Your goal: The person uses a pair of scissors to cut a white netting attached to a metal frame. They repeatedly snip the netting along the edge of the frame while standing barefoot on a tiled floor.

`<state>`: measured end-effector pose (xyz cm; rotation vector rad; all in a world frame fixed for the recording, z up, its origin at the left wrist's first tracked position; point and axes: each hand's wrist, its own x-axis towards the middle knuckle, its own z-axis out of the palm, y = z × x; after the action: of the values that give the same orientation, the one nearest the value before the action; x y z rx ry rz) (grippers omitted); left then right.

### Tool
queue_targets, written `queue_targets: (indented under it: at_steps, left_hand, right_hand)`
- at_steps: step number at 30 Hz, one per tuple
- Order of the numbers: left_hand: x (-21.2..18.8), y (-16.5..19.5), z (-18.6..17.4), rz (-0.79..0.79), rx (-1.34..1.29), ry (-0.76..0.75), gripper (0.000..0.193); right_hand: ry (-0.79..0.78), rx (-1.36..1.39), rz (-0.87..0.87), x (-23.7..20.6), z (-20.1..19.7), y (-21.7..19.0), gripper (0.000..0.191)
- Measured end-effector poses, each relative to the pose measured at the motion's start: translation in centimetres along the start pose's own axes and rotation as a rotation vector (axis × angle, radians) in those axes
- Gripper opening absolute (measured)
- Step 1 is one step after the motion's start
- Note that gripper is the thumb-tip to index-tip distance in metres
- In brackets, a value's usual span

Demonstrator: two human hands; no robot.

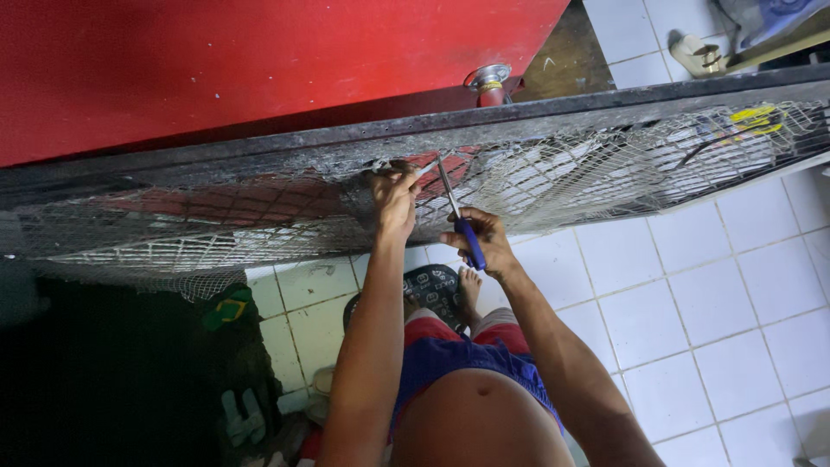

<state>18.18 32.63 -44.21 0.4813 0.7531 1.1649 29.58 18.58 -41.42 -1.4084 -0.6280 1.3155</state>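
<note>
While our hands work the wire mesh (562, 173), screwdriver contact noted.
Right hand (484, 242) fingers wrap the blue-handled screwdriver (460, 218); left hand (395, 201) fingers pinch mesh beside its tip.

Dusty wire mesh (553, 177), glossy floor tiles (692, 303)

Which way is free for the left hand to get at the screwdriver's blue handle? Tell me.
Probably none as things stand: the left hand grips the wire mesh, and the right hand wraps the blue handle, leaving only the bare metal shaft free.
</note>
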Motion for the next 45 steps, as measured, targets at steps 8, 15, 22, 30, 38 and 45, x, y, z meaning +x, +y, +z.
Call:
queue_targets:
  at_steps: [8,15,22,30,38,45]
  left_hand:
    - [0.1,0.0,-0.1,-0.008,-0.018,-0.024,0.036]
    - [0.1,-0.1,-0.5,-0.011,0.043,-0.066,0.025]
    - [0.2,-0.3,-0.9,0.000,0.050,-0.042,0.030]
    - [0.3,-0.4,-0.9,0.033,0.079,-0.031,0.042]
    - [0.1,0.0,-0.5,0.015,0.090,-0.022,0.050]
    - [-0.1,0.4,-0.4,-0.015,0.187,-0.065,0.036]
  right_hand:
    - [-0.053,-0.088,-0.002,0.4,-0.8,-0.2,0.031]
    - [-0.127,0.036,0.041,1.1,-3.0,-0.9,0.052]
    - [-0.223,0.232,0.114,1.5,-5.8,-1.6,0.056]
    - [-0.349,0.202,0.167,1.7,-6.7,-2.4,0.054]
    - [-0.339,0.385,0.159,2.7,-7.4,-2.5,0.065]
    - [-0.342,-0.319,-0.037,3.6,-7.7,-3.4,0.065]
